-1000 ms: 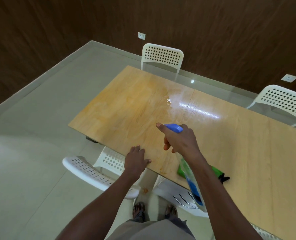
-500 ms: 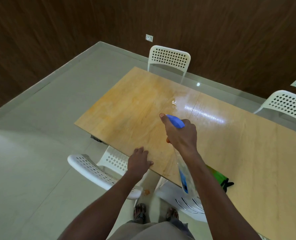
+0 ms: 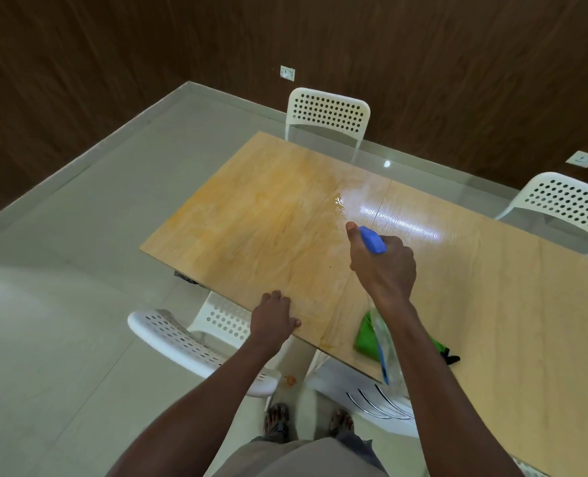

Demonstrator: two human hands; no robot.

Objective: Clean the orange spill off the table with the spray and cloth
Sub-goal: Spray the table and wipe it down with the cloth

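Head view: right hand [image 3: 383,270] grips spray bottle [image 3: 373,239] over orange-smeared table [image 3: 492,304]

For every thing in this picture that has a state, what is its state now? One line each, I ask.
Clear spray bottle with blue trigger head: held above the table, nozzle pointing away.
Right hand: grips the bottle.
Left hand: rests on the table edge.
Green cloth: lying on the table, untouched.
Light wooden table: smeared orange, wet glare near the middle.

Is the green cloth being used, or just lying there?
Lying there. The green cloth sits on the table; the right hand grips the spray bottle, and the left hand rests on the table edge.
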